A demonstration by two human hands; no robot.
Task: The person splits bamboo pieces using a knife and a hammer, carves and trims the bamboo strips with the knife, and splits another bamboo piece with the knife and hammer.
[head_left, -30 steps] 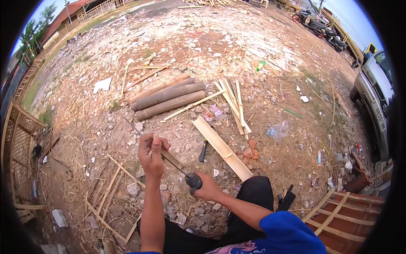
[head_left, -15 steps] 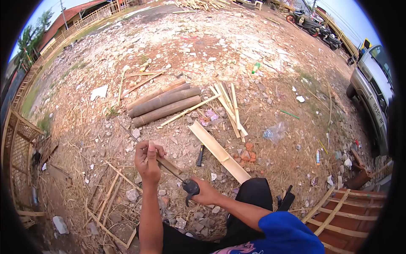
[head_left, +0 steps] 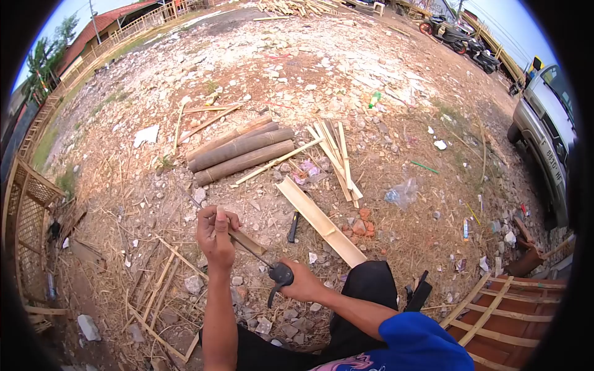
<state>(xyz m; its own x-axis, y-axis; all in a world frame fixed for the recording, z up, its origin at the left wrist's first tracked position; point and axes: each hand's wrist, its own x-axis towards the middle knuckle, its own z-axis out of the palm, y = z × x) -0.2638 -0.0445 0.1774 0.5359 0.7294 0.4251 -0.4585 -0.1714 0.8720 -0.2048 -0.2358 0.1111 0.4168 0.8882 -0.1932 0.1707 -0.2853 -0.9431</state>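
Note:
My right hand (head_left: 301, 281) is wrapped around the black handle of what looks like a handsaw (head_left: 281, 274). Its long, thin blade is seen nearly edge-on and runs up and left past my other hand. My left hand (head_left: 216, 236) is closed, thumb up, on a short brown bamboo piece (head_left: 249, 242) that sticks out toward the handle. How the fingers lie around blade and bamboo is partly hidden. Just beyond my hands, a black-handled tool (head_left: 293, 227) lies on the ground, partly under a split bamboo half (head_left: 318, 221).
Bamboo poles (head_left: 241, 151) lie stacked ahead, with pale split strips (head_left: 337, 161) beside them. Brick chunks (head_left: 360, 226) and a plastic bag (head_left: 402, 193) dot the rubble. A bamboo lattice (head_left: 507, 309) stands at right, a woven panel (head_left: 28, 216) at left, and a vehicle (head_left: 547, 133) at far right.
The blade and handle have shifted very slightly. Both hands keep nearly the same place and grip.

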